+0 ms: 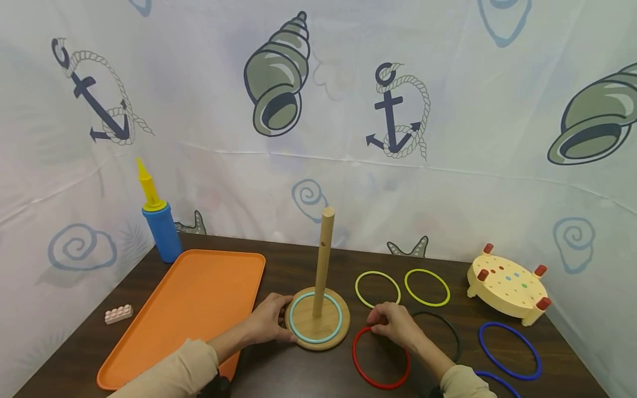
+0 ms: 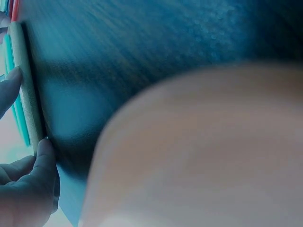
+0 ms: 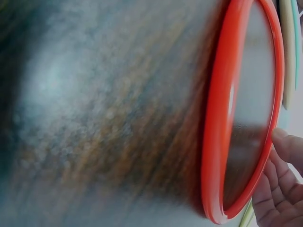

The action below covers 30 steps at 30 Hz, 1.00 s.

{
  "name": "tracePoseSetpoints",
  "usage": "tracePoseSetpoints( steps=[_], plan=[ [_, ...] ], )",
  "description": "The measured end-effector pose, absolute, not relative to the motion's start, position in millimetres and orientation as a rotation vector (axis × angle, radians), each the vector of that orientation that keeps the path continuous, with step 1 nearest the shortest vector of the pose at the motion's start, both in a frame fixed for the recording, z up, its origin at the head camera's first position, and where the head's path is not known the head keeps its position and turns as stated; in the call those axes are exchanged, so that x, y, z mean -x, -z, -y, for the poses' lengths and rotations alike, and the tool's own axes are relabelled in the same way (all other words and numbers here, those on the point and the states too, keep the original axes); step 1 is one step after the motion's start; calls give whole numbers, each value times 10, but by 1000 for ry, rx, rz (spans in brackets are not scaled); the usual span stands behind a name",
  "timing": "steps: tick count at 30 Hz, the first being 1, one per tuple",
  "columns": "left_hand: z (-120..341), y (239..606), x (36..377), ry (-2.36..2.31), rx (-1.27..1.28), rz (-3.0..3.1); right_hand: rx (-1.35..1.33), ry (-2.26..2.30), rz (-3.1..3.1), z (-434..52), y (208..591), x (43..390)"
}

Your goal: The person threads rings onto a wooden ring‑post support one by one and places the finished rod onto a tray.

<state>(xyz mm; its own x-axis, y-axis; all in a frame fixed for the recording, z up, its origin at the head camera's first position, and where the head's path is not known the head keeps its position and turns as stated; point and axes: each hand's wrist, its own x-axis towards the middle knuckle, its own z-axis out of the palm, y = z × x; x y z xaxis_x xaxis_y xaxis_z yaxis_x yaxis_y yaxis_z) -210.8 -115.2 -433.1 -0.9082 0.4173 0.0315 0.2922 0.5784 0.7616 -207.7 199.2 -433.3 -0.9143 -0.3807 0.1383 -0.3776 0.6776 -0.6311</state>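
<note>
A round wooden base (image 1: pixel 318 345) with an upright peg (image 1: pixel 323 265) stands mid-table. Lying flat on it, a light turquoise ring (image 1: pixel 297 331) encircles the peg. My left hand (image 1: pixel 269 319) holds the base at its left edge, with thumb and fingers apart along the rim. In the left wrist view the thumb (image 2: pixel 10 90) and a fingertip touch the base (image 2: pixel 26 80). To the right of the base, my right hand (image 1: pixel 396 326) pinches the far edge of a red ring (image 1: pixel 354 354). The right wrist view shows thumb and fingers on the red ring (image 3: pixel 220 118).
Two yellow rings (image 1: pixel 408 287), a dark green ring (image 1: pixel 455 331) and two blue rings (image 1: pixel 480 337) lie to the right. Behind them sits an upturned cream pegged stool (image 1: pixel 510 282). At left are an orange tray (image 1: pixel 209 293), a pink brick (image 1: pixel 119 314) and a blue-yellow pump (image 1: pixel 163 232).
</note>
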Motion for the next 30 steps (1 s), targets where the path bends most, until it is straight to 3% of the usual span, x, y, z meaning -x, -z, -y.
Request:
tracePoseSetpoints(
  steps=[30],
  plan=[
    [1148, 4312, 2109, -1221, -533, -2630, 771, 1011, -2757, -2059, 4316, 2084]
  ],
)
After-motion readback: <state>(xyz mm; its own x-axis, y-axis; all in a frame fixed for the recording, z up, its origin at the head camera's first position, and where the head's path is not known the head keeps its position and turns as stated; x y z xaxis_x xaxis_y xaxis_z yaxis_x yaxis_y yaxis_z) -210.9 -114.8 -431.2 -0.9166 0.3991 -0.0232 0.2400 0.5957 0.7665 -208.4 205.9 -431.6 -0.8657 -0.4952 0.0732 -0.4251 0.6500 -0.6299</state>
